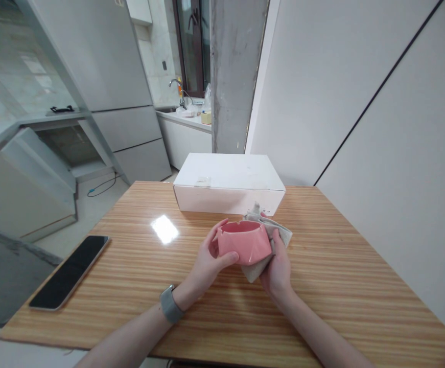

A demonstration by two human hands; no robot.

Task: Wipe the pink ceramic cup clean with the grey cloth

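A pink ashtray [244, 242] with notches in its rim is held above the middle of the table, tilted a little. Gripping its left side is my left hand [211, 258], the thumb along the front and the fingers behind. My right hand [278, 266] is closed around a grey-beige cloth [258, 268], which presses against the ashtray's right side. Part of the cloth fans out behind the ashtray and past my right fingers. Most of the right fingertips are hidden by cloth and ashtray.
Behind my hands a white box [230, 174] stands on the striped wooden table [345, 286]. A dark-screened phone [71, 273] lies near the left edge. A white wall panel [391, 153] rises along the right side. Further back are a grey pillar [235, 76] and a sink with a faucet [182, 92].
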